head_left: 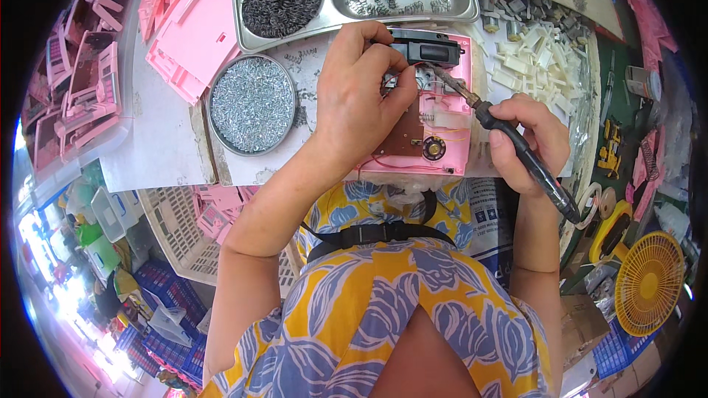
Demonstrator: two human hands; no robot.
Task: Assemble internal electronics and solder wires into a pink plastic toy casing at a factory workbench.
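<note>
A pink plastic housing (460, 149) lies on the table with its inside facing up. It contains a brown circuit board (402, 133), a small round speaker (434, 149), thin wires and a spring. Across its far end sits a black plastic unit (434, 53). My left hand (363, 96) is over the housing's left side, fingers pinched together at the black unit's near edge; what they hold is hidden. In my right hand (532, 136) is a soldering iron (522, 149) with a black handle. Its tip points up and left, close to my left fingertips, by the wires.
A round dish of small screws (252, 107) stands left of my forearm, near stacked pink panels (193, 37). Behind is a metal tray (335, 23) of springs. White plastic parts (535, 63) are heaped at right. A yellow fan (649, 284) is at lower right, a crate (181, 239) below the table.
</note>
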